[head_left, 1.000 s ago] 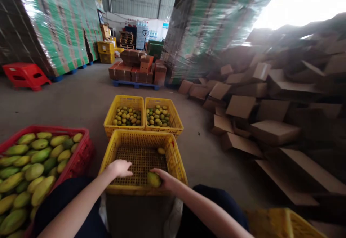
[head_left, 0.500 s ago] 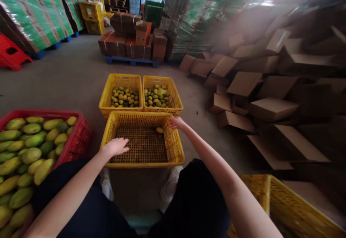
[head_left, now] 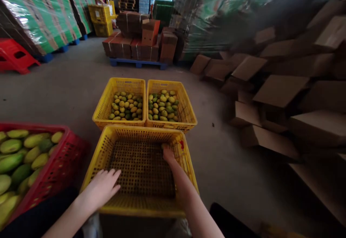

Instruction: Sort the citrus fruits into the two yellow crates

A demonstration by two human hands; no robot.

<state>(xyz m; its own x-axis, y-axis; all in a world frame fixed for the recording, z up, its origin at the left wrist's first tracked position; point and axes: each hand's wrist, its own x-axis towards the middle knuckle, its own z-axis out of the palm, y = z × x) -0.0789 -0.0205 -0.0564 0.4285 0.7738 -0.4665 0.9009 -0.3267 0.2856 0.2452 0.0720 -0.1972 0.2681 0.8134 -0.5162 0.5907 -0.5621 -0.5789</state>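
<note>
One yellow perforated plastic crate [head_left: 143, 209]; bare left hand [head_left: 104, 185] open over its near-left side. Bare right hand [head_left: 168, 154] at far-right corner, on mostly hidden yellow-green mango [head_left: 162, 146]; cannot tell if gripped. Likely pickup; next calls for secure hold.

Two hands [head_left: 104, 187] [head_left: 168, 153], one red crate [head_left: 55, 169]

Left hand [head_left: 104, 187] palm-down, fingers [head_left: 115, 175] loosely spread; right arm [head_left: 186, 191] stretched farther forward, right hand [head_left: 168, 153] angled down, fingertips unclear.
</note>
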